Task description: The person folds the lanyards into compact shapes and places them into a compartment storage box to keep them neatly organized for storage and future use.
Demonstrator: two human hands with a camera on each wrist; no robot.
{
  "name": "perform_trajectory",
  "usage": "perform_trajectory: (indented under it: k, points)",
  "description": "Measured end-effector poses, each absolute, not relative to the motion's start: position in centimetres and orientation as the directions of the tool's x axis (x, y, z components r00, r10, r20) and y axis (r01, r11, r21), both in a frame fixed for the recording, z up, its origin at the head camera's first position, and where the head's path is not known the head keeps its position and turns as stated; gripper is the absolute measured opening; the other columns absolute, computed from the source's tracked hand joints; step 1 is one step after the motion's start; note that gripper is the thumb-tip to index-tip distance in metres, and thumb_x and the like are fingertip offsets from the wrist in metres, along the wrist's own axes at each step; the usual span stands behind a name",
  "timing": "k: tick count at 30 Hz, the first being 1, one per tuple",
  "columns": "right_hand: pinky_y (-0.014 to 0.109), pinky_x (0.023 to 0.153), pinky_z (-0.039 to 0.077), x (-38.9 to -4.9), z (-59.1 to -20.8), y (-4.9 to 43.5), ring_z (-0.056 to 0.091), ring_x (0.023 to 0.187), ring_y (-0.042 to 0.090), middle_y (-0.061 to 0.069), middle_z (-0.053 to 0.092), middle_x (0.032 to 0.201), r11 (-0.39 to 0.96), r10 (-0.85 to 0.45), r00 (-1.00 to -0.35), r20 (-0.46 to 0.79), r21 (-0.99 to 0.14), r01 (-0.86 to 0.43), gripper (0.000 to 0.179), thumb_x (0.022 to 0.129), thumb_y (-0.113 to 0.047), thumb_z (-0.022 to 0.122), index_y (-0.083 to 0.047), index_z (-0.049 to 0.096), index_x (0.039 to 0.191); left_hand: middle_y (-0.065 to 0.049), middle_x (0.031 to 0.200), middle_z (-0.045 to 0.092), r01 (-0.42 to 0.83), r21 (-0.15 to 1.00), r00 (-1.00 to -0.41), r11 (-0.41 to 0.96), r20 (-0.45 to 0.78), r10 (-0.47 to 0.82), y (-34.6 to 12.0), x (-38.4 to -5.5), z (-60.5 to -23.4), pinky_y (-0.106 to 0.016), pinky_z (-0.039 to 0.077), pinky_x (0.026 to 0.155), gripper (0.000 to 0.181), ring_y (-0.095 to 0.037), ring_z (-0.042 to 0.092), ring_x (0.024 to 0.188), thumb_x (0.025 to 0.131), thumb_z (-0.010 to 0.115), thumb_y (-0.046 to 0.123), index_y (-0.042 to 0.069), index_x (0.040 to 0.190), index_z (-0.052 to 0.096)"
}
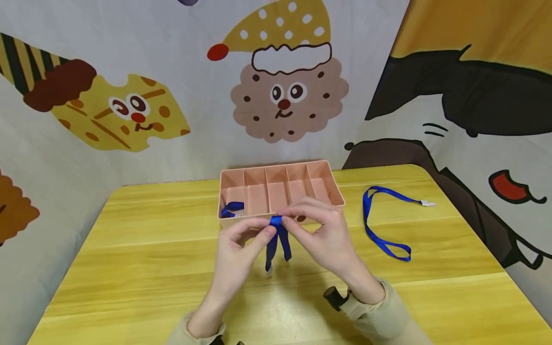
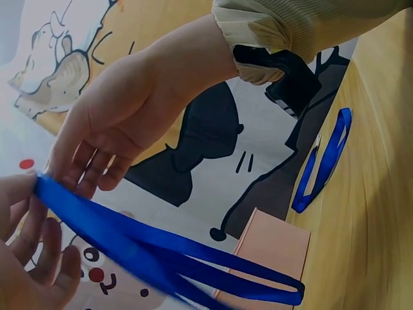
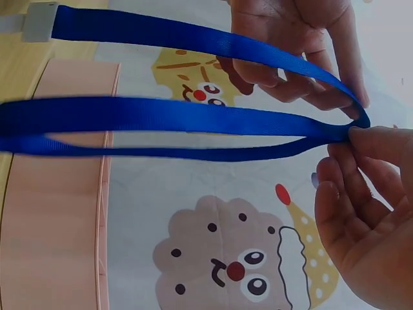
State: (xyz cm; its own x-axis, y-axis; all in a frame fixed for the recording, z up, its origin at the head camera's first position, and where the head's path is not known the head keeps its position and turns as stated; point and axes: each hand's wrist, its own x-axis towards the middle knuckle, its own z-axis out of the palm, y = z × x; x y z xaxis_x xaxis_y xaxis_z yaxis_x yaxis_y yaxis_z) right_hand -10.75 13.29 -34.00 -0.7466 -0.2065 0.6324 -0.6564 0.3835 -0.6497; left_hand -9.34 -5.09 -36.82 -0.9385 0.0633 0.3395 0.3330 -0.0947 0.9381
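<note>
The left hand [image 1: 237, 250] and right hand [image 1: 326, 235] both pinched the top of a folded blue lanyard [image 1: 271, 245] with thumb and fingertips, its strands hanging towards 6 o'clock. Just beyond, at 12 o'clock, sat a pink divided box [image 1: 256, 196], a blue strap [image 1: 233, 207] in its leftmost compartment. At 3 o'clock lay a loose lanyard [image 1: 366, 213]. The step looked like folding; the next move probably called for gathering the strands evenly.

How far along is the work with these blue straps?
Looks done: one blue strap lies in the leftmost compartment of the pink box. In hand: the left hand and right hand pinch a folded lanyard. Apparently left: finishing that one, then the loose lanyard on the table, right of the box.
</note>
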Motion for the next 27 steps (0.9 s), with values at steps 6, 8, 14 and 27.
perform_trajectory:
  k: [6, 8, 14, 27]
  points:
    - [0.026, 0.073, 0.060, -10.59, -34.06, 13.17, 0.067, 0.081, 0.006, 0.006, 0.080, 0.092, 0.361, -0.238, -0.776, 0.584, -0.689, -0.629, 0.012, 0.090, 0.002, 0.079, -0.007, 0.082, 0.097, 0.023, 0.092, 0.077, 0.396, 0.912, -0.918, -0.104, 0.393, -0.049, -4.74, -9.40, -36.88, -0.017, 0.059, 0.079, 0.008, 0.001, 0.073, 0.085, 0.090, 0.073, -0.011, -0.016, 0.095, 0.071]
    - [0.024, 0.073, 0.059, -10.51, -34.09, 13.08, 0.066, 0.081, 0.005, 0.006, 0.080, 0.093, 0.343, -0.250, -0.783, 0.570, -0.704, -0.622, 0.012, 0.090, 0.001, 0.079, -0.007, 0.082, 0.098, 0.022, 0.090, 0.077, 0.397, 0.911, -0.918, -0.114, 0.391, -0.070, -4.69, -9.43, -36.91, -0.017, 0.059, 0.078, 0.008, 0.001, 0.073, 0.084, 0.089, 0.073, -0.012, -0.017, 0.094, 0.070]
    - [0.022, 0.071, 0.058, -10.43, -34.25, 12.84, 0.066, 0.081, 0.005, 0.007, 0.080, 0.094, 0.307, -0.269, -0.790, 0.551, -0.728, -0.613, 0.012, 0.091, 0.002, 0.078, -0.006, 0.082, 0.099, 0.022, 0.089, 0.078, 0.399, 0.910, -0.917, -0.115, 0.391, -0.082, -4.65, -9.53, -37.05, -0.017, 0.059, 0.076, 0.008, 0.001, 0.073, 0.082, 0.087, 0.074, -0.012, -0.018, 0.092, 0.071]
    - [0.023, 0.072, 0.058, -10.25, -34.15, 12.75, 0.067, 0.082, 0.006, 0.005, 0.081, 0.101, 0.288, -0.311, -0.801, 0.511, -0.753, -0.592, 0.014, 0.094, -0.001, 0.076, -0.007, 0.082, 0.104, 0.022, 0.091, 0.078, 0.465, 0.881, -0.884, -0.086, 0.458, -0.090, -4.87, -9.51, -37.28, -0.017, 0.058, 0.076, 0.004, 0.001, 0.072, 0.083, 0.086, 0.076, -0.012, -0.011, 0.090, 0.076]
